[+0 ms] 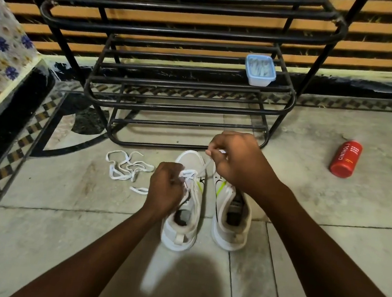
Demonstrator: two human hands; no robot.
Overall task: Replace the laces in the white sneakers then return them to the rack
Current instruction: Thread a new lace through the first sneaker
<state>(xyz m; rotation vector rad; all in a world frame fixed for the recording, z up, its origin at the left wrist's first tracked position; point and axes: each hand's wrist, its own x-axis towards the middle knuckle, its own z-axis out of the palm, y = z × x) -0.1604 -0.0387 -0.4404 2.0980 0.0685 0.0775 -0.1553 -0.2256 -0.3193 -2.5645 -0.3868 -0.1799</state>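
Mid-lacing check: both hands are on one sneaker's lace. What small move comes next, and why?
Probably draw the lace taut with the right hand, which pinches its raised end, while the left hand holds the crossings on the sneaker; the upper eyelets look unlaced.

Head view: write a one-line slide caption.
The left hand and right hand thread a white lace into one white sneaker, its mate beside it, a loose lace and black rack nearby.
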